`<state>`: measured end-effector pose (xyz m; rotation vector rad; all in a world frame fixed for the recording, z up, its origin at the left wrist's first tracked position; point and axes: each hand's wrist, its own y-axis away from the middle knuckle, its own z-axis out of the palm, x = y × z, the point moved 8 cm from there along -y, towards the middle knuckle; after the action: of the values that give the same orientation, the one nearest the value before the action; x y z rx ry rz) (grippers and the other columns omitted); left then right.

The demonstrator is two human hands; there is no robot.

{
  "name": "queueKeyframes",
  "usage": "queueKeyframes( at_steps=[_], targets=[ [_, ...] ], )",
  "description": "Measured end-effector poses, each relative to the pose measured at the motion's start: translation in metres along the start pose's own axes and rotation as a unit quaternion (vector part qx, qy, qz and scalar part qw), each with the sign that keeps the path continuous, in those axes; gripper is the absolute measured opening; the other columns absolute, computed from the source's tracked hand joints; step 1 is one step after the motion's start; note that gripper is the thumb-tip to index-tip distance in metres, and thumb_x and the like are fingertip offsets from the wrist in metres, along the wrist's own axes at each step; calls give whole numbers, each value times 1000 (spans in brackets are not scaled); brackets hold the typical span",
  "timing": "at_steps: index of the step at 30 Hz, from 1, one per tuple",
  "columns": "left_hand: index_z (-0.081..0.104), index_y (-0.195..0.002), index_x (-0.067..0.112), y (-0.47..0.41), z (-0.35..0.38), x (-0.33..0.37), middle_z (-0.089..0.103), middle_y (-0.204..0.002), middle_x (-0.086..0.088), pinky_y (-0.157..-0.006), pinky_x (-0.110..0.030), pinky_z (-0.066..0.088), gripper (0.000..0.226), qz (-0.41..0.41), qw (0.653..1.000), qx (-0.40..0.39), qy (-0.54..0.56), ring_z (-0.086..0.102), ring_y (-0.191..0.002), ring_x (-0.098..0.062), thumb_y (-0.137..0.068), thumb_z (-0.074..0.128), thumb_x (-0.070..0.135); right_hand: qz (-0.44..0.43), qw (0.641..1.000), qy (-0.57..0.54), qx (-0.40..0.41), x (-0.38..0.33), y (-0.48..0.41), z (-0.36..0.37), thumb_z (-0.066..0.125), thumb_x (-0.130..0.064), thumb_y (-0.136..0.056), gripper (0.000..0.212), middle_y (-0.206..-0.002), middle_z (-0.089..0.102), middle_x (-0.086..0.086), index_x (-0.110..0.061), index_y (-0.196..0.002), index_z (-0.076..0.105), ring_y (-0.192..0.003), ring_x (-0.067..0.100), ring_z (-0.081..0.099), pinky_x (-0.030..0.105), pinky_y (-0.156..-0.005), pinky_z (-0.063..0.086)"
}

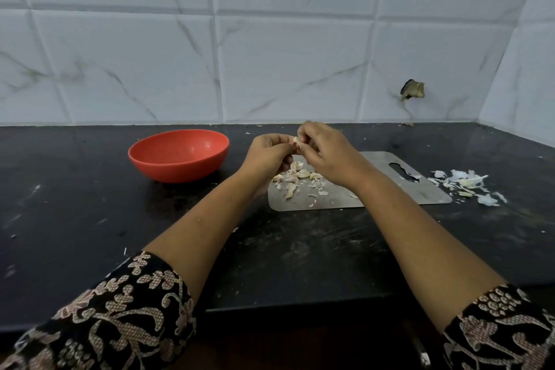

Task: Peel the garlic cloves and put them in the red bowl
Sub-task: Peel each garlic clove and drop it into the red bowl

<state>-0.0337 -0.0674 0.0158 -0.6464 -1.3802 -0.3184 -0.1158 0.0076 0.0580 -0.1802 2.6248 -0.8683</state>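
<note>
Head view: I see left hand & right hand, fingers curled, pinching one garlic clove over steel board; red bowl sits left. I'd lift skin at tip w/ nail, peel lengthwise.

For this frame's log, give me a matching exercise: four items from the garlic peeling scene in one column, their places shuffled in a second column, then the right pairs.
Items
1. red bowl
2. held clove
3. clove pile
4. loose skins heap

Places
A. on the metal board
B. pinched between left hand and right hand
C. on the counter, right of the board
D. on the counter, left of the board

Pairs: 1-D, 2-B, 3-A, 4-C
</note>
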Motion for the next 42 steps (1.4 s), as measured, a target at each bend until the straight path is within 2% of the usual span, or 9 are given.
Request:
queueKeyframes(
  at_steps=[9,14,17,21,24,29,35,38,42],
  targets=[
    [64,-83,8,1,3,4,58,-55,4,-47,-17,42,15,35,997,-16,-65,51,-48,-5,-95,60,16,46,997,-67,12,7,3,-7,65,-10,-85,8,-70,61,-2,-15,-80,60,-60,13,56,20,-57,45],
    [62,-87,5,0,-3,8,65,-60,4,-45,-15,40,15,44,999,-10,11,49,-46,-3,-98,53,9,90,978,-182,58,15,3,-14,66,-6,-82,13,-79,70,15,-13,-74,59,-73,32,67,39,-64,59],
    [67,-91,4,0,-4,5,66,-66,2,-45,-14,40,14,38,999,-6,19,49,-47,-3,-96,55,7,113,968,-211,72,20,4,-15,66,0,-83,18,-79,70,12,-13,-73,59,-71,24,70,29,-62,60],
    [69,-98,3,-2,-7,-1,66,-76,-3,-47,-15,44,16,24,1000,10,11,51,-48,-2,-97,53,5,132,977,-169,10,28,4,-6,59,0,-92,16,-83,71,6,-13,-87,68,-71,9,67,24,-64,59],
    [70,-92,9,-4,-8,-5,71,-82,-4,-48,-16,45,17,23,999,27,-24,55,-50,-4,-98,53,8,134,984,-116,-27,29,3,-2,54,-10,-98,17,-80,71,0,-17,-95,69,-69,7,66,23,-62,54],
    [72,-80,19,-4,-8,-9,72,-76,-1,-54,-26,45,19,45,992,57,-103,56,-55,-9,-95,61,17,140,987,-69,-28,29,3,-2,70,-26,-89,10,-70,69,4,-18,-84,70,-55,7,57,25,-59,49],
    [73,-80,21,4,-11,4,61,-53,14,-53,-18,43,14,98,975,103,-170,50,-47,0,-92,65,24,211,954,-200,-71,31,8,13,59,-27,-97,19,-80,73,3,-10,-93,69,-57,8,60,19,-50,48],
    [73,-84,14,4,-10,9,64,-59,9,-52,-20,44,18,116,966,108,-205,52,-49,-2,-93,63,27,197,956,-213,-42,29,7,12,61,-18,-96,16,-76,70,4,-4,-95,68,-55,7,59,20,-51,50],
    [62,-80,7,5,2,18,60,-62,3,-55,-23,40,33,173,921,59,-343,49,-53,-4,-102,46,25,152,973,-173,9,24,4,6,61,-15,-95,16,-69,67,0,-4,-87,68,-55,5,61,24,-56,54]
  ],
)
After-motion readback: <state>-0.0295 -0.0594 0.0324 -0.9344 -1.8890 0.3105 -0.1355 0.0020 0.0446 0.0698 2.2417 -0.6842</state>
